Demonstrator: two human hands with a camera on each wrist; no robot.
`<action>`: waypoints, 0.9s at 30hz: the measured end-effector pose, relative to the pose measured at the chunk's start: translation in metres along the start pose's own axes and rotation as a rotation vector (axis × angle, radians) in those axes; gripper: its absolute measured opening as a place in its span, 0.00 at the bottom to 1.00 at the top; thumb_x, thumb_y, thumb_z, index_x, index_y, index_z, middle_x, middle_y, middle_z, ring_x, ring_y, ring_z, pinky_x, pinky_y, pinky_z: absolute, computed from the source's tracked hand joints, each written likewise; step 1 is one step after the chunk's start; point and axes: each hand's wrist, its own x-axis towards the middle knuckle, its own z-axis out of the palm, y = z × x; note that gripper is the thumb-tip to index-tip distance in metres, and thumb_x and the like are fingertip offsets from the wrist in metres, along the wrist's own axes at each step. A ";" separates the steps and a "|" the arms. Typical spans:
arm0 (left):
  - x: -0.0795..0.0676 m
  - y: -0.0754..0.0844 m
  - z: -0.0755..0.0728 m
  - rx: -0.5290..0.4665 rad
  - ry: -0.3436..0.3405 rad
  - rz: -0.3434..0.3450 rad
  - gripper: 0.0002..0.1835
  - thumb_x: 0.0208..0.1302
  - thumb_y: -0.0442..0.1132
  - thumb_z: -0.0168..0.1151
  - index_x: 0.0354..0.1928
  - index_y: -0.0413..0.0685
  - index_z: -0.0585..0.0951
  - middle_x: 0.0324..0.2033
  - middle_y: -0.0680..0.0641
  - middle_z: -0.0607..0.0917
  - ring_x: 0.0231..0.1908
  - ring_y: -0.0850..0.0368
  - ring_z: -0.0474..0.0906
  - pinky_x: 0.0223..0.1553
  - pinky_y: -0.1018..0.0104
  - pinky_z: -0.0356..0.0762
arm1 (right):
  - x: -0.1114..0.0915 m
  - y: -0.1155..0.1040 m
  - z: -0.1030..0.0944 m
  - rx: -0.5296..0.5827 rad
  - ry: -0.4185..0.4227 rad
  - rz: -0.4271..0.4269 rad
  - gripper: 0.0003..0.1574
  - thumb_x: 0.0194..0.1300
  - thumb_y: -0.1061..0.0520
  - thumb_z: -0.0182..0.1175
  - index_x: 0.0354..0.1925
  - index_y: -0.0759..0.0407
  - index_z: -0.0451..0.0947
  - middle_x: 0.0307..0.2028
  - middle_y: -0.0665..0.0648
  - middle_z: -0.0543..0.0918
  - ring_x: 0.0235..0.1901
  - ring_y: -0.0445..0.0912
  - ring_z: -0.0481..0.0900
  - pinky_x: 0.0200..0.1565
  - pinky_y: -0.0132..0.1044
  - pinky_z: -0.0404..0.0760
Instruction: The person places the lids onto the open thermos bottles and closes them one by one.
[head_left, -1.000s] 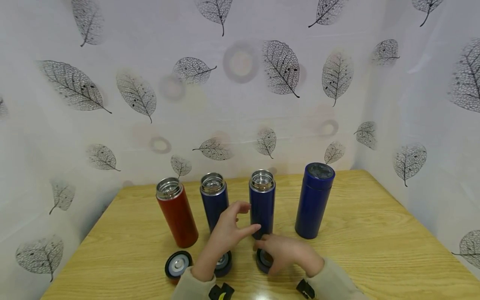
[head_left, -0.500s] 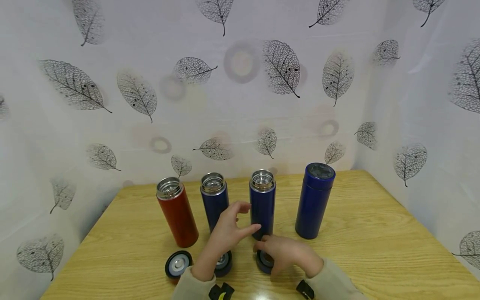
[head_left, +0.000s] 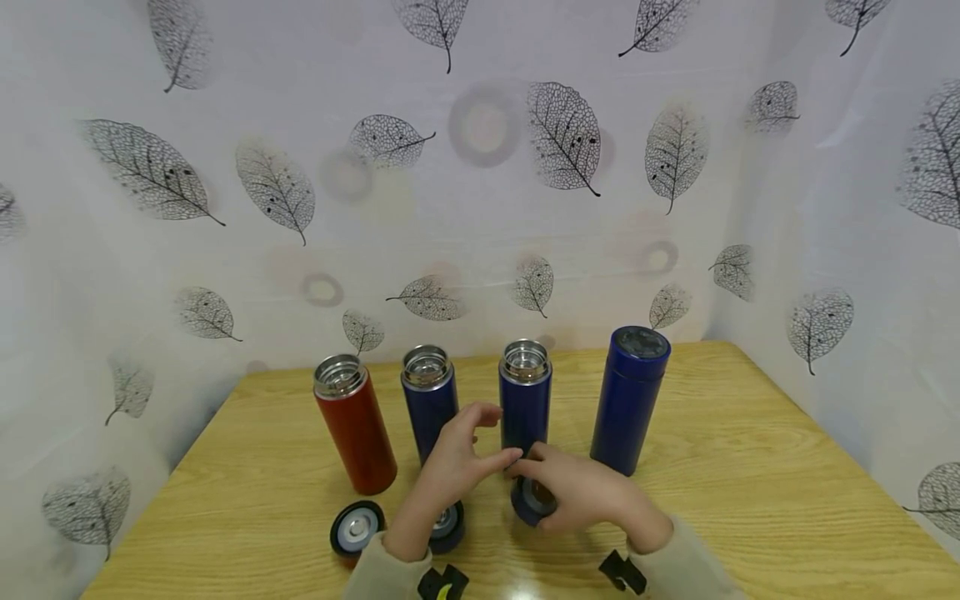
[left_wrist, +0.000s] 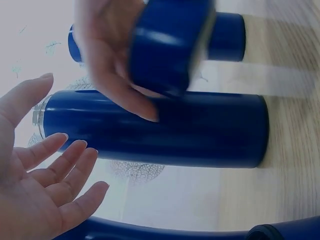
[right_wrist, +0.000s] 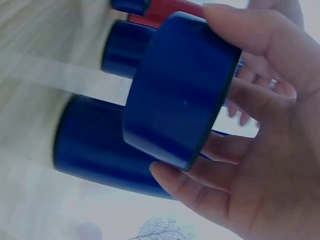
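My right hand (head_left: 588,493) pinches a blue bottle lid (right_wrist: 180,92) between thumb and fingers, its grey inner side up in the head view. The lid is lifted off the table, in front of an upright, uncapped blue thermos bottle (head_left: 524,417). My left hand (head_left: 456,454) hovers at the left of that bottle, thumb and fingers spread apart, with nothing held. In the left wrist view, its fingers (left_wrist: 67,175) lie close to the bottle's side; whether they touch it I cannot tell. Part of a second uncapped blue bottle (head_left: 429,408) is hidden behind my left hand.
An uncapped red bottle (head_left: 356,433) stands at left, a capped blue bottle (head_left: 630,408) at right. Two upturned lids lie on the wooden table (head_left: 750,500): one lid (head_left: 357,529) before the red bottle, another lid (head_left: 447,527) partly behind my left wrist. A leaf-patterned curtain (head_left: 480,208) hangs behind.
My right hand has taken hold of the lid and raised it a little from the table, toward the bottle. My left hand has stayed in place.
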 end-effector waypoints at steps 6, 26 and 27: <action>0.000 0.000 0.000 0.004 0.000 0.021 0.25 0.52 0.45 0.65 0.50 0.40 0.71 0.46 0.44 0.75 0.47 0.50 0.70 0.44 0.51 0.69 | -0.010 -0.004 -0.013 -0.011 0.124 -0.019 0.35 0.44 0.54 0.68 0.52 0.57 0.70 0.40 0.49 0.69 0.31 0.38 0.69 0.29 0.28 0.71; -0.001 0.000 0.001 0.017 0.035 0.025 0.26 0.51 0.45 0.65 0.50 0.39 0.71 0.46 0.42 0.75 0.47 0.49 0.70 0.43 0.50 0.70 | -0.028 -0.010 -0.033 -0.050 0.540 0.056 0.39 0.43 0.51 0.68 0.54 0.55 0.67 0.43 0.53 0.72 0.37 0.43 0.73 0.35 0.37 0.75; -0.001 0.000 0.001 0.019 0.040 0.027 0.27 0.51 0.45 0.65 0.50 0.39 0.71 0.47 0.42 0.75 0.47 0.49 0.70 0.43 0.50 0.70 | -0.028 -0.010 -0.033 -0.056 0.562 0.051 0.40 0.43 0.50 0.69 0.55 0.55 0.68 0.43 0.53 0.72 0.37 0.43 0.73 0.35 0.37 0.75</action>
